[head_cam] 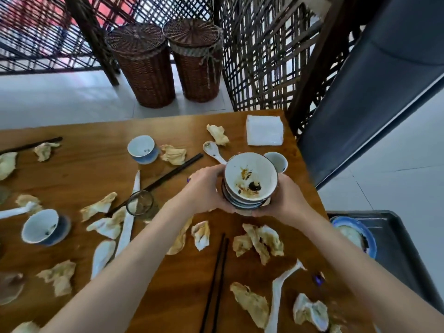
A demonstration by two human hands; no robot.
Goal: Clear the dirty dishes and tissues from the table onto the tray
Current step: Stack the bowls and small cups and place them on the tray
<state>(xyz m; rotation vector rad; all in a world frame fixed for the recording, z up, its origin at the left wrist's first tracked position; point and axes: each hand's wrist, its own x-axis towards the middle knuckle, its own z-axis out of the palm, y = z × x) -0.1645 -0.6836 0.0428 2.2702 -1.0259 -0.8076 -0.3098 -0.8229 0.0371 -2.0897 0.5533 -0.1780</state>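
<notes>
I grip the stacked bowls (249, 186) with both hands, left hand (204, 188) and right hand (286, 198). Only one dish (355, 234) sits on the tray (396, 239); tissues (262, 239), chopsticks (216, 282), and cups (143, 149) remain on the table (79, 164).

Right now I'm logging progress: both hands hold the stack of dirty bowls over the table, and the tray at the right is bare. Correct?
Not quite. The tray is not bare: the head view shows a blue-rimmed dish on it. The left hand and right hand do hold the stack of dirty bowls over the table.

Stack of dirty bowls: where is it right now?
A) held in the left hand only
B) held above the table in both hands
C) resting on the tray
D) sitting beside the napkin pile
B: the stack of dirty bowls is cupped between the left hand and the right hand, over the wooden table, not on the tray.
</notes>
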